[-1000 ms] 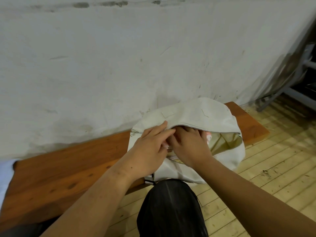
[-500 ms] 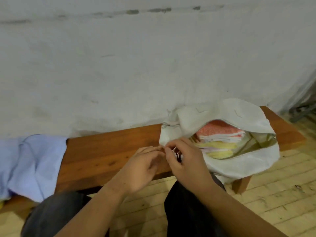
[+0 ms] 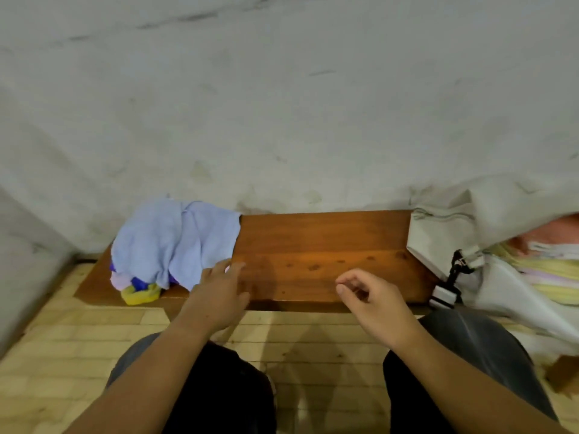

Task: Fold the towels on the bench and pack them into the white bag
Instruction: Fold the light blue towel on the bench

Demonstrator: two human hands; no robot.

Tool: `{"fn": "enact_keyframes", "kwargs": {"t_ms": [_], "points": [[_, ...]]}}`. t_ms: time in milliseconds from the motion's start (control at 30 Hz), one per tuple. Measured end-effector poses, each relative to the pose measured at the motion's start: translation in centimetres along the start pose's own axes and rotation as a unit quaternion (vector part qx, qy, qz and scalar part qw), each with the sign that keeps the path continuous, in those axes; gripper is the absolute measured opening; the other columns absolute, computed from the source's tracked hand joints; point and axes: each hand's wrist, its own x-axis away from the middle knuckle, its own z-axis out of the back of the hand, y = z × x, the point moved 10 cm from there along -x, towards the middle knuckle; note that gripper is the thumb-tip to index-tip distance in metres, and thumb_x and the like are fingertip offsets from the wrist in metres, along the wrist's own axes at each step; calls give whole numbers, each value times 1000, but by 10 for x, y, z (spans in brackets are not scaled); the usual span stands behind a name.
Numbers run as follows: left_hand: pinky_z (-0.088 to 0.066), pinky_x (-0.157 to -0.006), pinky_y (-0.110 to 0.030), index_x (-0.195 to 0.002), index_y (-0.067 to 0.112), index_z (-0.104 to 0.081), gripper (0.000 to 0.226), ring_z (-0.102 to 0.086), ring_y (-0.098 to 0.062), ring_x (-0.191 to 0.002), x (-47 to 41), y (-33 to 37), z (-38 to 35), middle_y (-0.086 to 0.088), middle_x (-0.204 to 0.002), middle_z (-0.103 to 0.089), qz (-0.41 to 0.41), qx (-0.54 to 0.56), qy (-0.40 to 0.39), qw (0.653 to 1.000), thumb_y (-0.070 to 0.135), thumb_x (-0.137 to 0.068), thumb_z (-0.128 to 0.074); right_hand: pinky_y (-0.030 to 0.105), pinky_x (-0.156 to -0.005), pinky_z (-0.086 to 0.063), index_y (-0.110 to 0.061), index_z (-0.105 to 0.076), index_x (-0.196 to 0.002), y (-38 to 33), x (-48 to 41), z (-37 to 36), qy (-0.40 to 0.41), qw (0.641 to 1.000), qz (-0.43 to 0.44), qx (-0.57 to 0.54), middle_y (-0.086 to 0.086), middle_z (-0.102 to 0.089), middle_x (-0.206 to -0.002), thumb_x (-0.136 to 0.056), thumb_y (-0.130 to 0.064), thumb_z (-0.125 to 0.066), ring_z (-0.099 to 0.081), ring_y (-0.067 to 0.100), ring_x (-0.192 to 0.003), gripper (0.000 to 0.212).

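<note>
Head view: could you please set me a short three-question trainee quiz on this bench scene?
1. True or false: the right hand holds a towel.
2. Where is the white bag? A: on the floor. B: at the right end of the bench. C: at its left end.
3. Fill in: the top towel of the unfolded pile is ___.
Key: 1 false; 2 B; 3 light blue.

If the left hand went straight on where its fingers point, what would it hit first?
Likely the left hand passes over bare bench just right of the blue towel and meets the wall; depth is unclear.
</note>
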Motion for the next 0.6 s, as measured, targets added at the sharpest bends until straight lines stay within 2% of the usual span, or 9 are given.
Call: {"fn": "enact_keyframes", "kwargs": {"t_ms": [67,167,233,300,367,400,433,500,600], "points": [[-41,-108,-48,-155,25,-27,75,-39,-38,-137,-10,-40,-3,-9,-157,-28,79,-10,-24,997,47,-91,-59,8,-74,-48,-36,-69,-103,2,-4,-11,-9,1000,-15,-10,-17,-69,-94,-97,-32,-65,-61,-5,-92,7],[-48,-101,-43,-153,17,-27,82,-55,-37,-122,-19,-63,-10,-12,-148,-28,124,9,-43,991,52,-89,-64,8,-73,-48,-36,-69,-103,5,-8,-25,-28,999,-33,-5,-18,-68,-94,-98,-33,-64,-60,-7,-91,7],[-52,-92,-39,-143,16,-38,71,-61,-33,-108,-24,-58,-9,-11,-134,-40,119,5,-12,993,46,-87,-69,9,-75,-48,-38,-69,-101,6,-10,-31,-41,999,-31,3,-21,-68,-94,-97,-34,-64,-60,-8,-93,7],[-55,-79,-33,-127,15,-53,47,-64,-26,-95,-31,-52,-11,-8,-114,-57,118,21,2,993,31,-86,-71,14,-77,-51,-40,-69,-99,7,-10,-38,-59,998,-26,9,-25,-68,-94,-97,-35,-64,-62,-6,-94,7],[-50,-59,-21,-109,15,-59,33,-61,-15,-78,-36,-47,-19,-2,-100,-63,122,38,-30,991,15,-80,-75,19,-80,-54,-40,-69,-98,9,-11,-43,-77,997,-28,13,-25,-68,-94,-97,-36,-64,-64,-3,-93,7],[-45,-54,-16,-103,18,-60,30,-58,-10,-74,-38,-43,-21,0,-99,-64,117,42,-41,991,12,-79,-77,21,-81,-54,-41,-69,-98,11,-12,-44,-84,996,-33,13,-25,-69,-95,-97,-37,-64,-64,-2,-93,6],[-43,-55,-13,-100,20,-62,24,-57,-7,-74,-41,-37,-20,1,-100,-65,106,54,-34,992,13,-81,-75,22,-82,-55,-41,-69,-99,13,-13,-44,-88,995,-39,12,-24,-69,-95,-96,-38,-65,-64,-2,-93,6],[-49,-69,-15,-102,23,-65,13,-60,-7,-82,-41,-16,-8,4,-100,-66,71,108,12,992,21,-90,-69,19,-81,-54,-42,-67,-103,16,-14,-44,-93,994,-56,7,-21,-69,-97,-95,-40,-67,-64,-4,-93,9],[-55,-78,-19,-104,30,-64,10,-62,-4,-85,-35,21,5,12,-98,-64,18,185,46,982,28,-95,-64,13,-76,-49,-48,-57,-120,14,-17,-49,-103,992,-78,-7,-19,-71,-98,-90,-44,-71,-64,-5,-92,33]]}}
